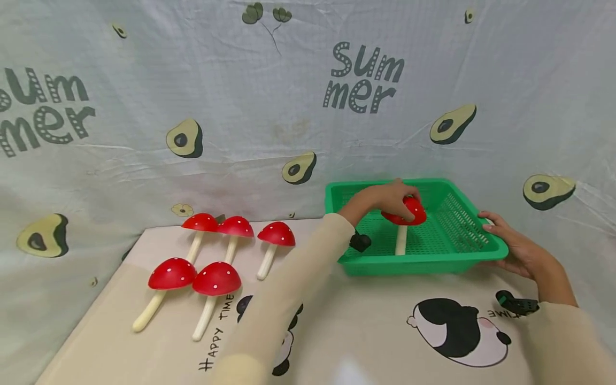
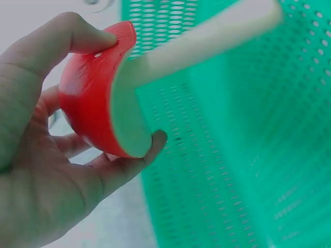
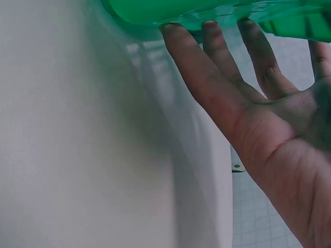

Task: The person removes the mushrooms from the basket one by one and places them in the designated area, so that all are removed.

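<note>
My left hand (image 1: 395,199) grips a toy mushroom (image 1: 413,210) by its red cap, thumb on one side and fingers around the other. The mushroom's pale stem (image 2: 207,44) points away from the palm, within the green plastic basket (image 1: 414,266). At the basket's right end is my right hand (image 1: 517,248), with a digit over the rim and others below. In the right wrist view, long fingers (image 3: 201,77) reach up to the basket's green underside. Several more red-capped mushrooms, such as a front one (image 1: 217,279), lie on the table to the left.
A pale cloth with avocado prints (image 1: 185,138) hangs behind the table (image 1: 366,331). The basket stands close against that cloth at the back right. Wrist-worn black devices show at the left wrist (image 1: 360,241) and right wrist (image 1: 517,303).
</note>
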A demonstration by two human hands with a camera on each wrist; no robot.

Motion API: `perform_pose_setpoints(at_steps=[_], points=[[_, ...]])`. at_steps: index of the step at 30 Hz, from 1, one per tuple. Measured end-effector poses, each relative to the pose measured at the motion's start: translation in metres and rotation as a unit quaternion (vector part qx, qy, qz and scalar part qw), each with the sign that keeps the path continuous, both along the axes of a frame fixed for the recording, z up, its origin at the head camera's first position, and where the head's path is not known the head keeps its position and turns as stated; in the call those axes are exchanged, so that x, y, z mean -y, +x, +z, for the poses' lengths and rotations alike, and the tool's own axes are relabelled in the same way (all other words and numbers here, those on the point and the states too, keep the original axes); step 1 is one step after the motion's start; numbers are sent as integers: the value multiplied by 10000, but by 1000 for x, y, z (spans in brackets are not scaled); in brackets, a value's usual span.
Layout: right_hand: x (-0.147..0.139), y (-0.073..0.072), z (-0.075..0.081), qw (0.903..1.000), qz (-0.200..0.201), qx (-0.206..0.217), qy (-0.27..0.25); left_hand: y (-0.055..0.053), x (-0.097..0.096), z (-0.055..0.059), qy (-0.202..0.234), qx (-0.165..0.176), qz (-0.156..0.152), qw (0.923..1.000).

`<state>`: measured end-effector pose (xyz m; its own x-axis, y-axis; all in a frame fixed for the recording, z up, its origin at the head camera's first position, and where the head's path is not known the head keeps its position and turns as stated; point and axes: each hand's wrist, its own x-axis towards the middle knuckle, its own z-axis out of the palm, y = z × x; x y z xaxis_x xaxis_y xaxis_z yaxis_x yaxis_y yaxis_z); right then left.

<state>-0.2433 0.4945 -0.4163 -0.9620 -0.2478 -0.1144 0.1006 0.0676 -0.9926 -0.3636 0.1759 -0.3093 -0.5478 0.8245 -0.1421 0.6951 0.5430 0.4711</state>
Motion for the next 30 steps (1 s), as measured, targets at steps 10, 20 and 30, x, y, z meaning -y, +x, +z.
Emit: perform_pose_setpoints(at_steps=[10,20,30], points=[[-3,-1,-1,9987,179,86,-474,20,53,45,1304,473,-9,9903],[-2,0,-2,9992,146,55,-372,26,89,42,1364,186,2,9905],[-3,-2,-3,9988,159,85,-446,48,123,40,1459,154,106,9891]])
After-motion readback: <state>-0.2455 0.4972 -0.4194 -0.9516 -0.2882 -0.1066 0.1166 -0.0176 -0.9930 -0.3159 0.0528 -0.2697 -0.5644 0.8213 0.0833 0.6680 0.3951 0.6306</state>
